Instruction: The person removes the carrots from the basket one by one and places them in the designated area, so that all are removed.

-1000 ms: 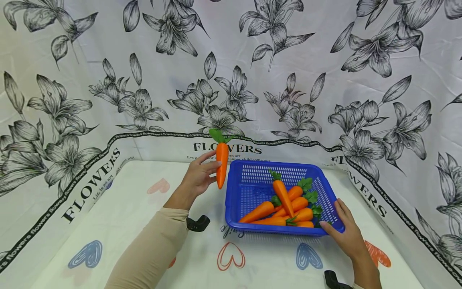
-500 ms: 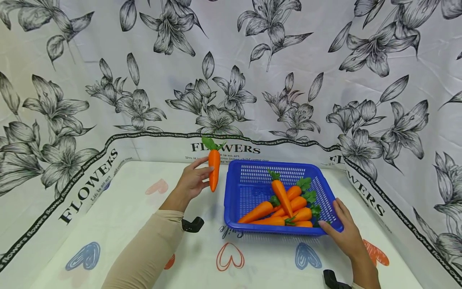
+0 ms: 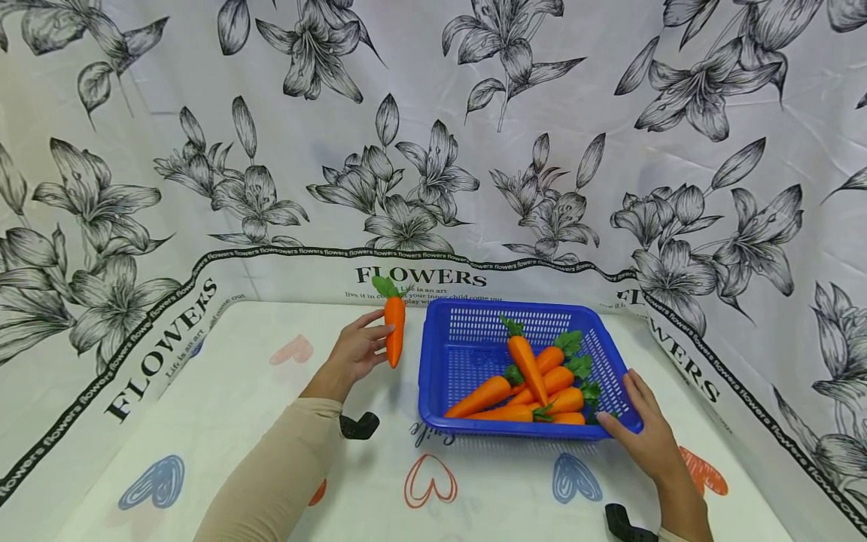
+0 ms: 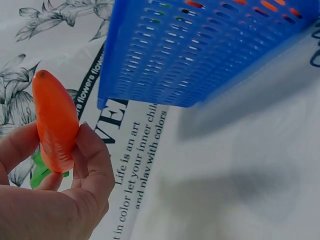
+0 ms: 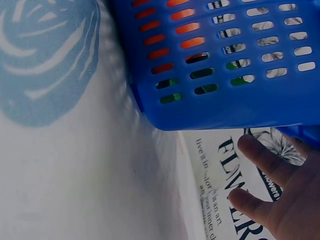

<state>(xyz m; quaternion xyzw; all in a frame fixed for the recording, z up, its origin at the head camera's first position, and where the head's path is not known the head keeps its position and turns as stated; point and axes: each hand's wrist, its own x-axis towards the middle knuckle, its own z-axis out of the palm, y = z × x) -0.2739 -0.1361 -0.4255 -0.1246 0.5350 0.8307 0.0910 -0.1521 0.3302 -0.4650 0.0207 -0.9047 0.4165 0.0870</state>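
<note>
My left hand (image 3: 355,348) pinches an orange carrot (image 3: 395,331) around its middle, thumb and fingers on either side. Green leaves top the carrot, its tip points down, and it is left of the blue plastic basket (image 3: 433,410). From the left wrist, the carrot (image 4: 56,120) shows tip toward the camera, with the basket's perforated side (image 4: 165,55) beyond. My right hand (image 3: 646,429) holds the basket's near right corner, thumb over the rim and fingers along the outside. Two fingers (image 5: 265,160) extend below the rim in the right wrist view. Several carrots (image 3: 528,369) lie piled inside the basket.
A white cloth (image 3: 366,489) printed with hearts covers the table. Behind and at both sides hangs a white curtain (image 3: 420,98) with black flower drawings. Black wrist mounts (image 3: 359,426) stick out beside both forearms.
My left hand has moved left and slightly down with the carrot, away from the basket. My right hand stays at the basket's corner, and the carrots inside lie as before.
</note>
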